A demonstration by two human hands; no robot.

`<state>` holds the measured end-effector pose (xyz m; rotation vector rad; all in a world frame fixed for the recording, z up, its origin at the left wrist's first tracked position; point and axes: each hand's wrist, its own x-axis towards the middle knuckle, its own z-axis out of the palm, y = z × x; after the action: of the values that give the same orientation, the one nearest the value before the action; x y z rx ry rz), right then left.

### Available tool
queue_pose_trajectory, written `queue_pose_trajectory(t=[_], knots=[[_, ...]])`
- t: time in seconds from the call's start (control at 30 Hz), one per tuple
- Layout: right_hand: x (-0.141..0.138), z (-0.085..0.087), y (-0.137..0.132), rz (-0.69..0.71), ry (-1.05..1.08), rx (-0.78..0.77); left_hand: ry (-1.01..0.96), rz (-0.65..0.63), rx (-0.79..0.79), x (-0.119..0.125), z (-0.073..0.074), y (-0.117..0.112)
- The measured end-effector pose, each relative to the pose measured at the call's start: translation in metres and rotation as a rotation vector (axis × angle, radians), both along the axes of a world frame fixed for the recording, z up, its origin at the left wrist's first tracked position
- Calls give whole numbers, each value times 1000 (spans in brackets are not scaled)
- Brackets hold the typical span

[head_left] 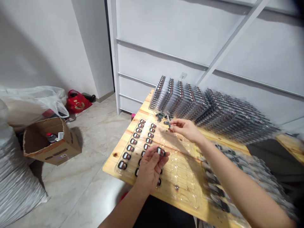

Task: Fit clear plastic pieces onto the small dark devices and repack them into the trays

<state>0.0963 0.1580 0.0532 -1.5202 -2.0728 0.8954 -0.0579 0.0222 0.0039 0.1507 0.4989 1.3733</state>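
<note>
My left hand (152, 164) is closed in a pinch on a small black and red part (161, 151), held over a clear plastic tray (182, 164) lying on the wooden table (111, 164). The tray's left pockets hold several of the same parts (133, 141). My right hand (185, 128) reaches farther back and pinches a small thin grey piece (168, 121) just above the table. A few loose dark parts (160, 116) lie behind it.
Tall stacks of filled trays (201, 107) line the table's back edge and run along the right side. On the floor at left are an open cardboard box (49, 142), a clear plastic bag (30, 103), a red bag (78, 103) and a silver sack (14, 177).
</note>
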Motion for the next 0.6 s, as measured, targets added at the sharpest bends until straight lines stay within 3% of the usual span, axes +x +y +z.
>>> queue_pose_trajectory(t=[0.1,0.23,0.37,0.6], knots=[[-3,29,-53,203,209,-85,26,-17,74,5,3,0],[-10,52,-99,327,-46,127,39,-49,106,11,9,-8],[-12,56,-115,368,-277,317,75,-69,129,16,16,-20],[-9,56,-130,376,-321,334,96,-90,179,19,19,-31]])
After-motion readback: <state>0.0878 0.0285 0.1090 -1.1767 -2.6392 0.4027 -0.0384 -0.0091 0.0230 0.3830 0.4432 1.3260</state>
